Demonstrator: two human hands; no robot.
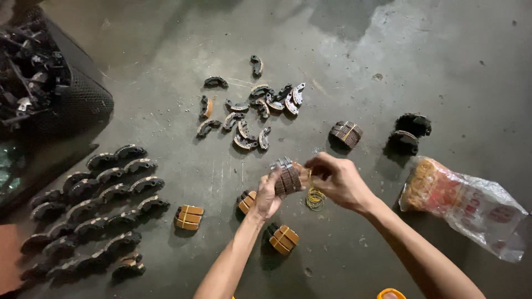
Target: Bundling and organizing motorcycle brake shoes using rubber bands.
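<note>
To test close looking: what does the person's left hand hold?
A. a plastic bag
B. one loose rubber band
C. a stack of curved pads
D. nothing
C: the left hand grips a stack of curved pads above the floor, while the right hand works beside it; the plastic bag lies apart to the right.

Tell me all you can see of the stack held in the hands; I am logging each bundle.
The stack is a handful of curved, dark metal shoe-like pieces with brownish lining, pressed side by side into a block. It is held up off the grey concrete floor, tilted. The left hand grips it from below and the side; the right hand touches its right end. Whether a band is around it cannot be told.
</note>
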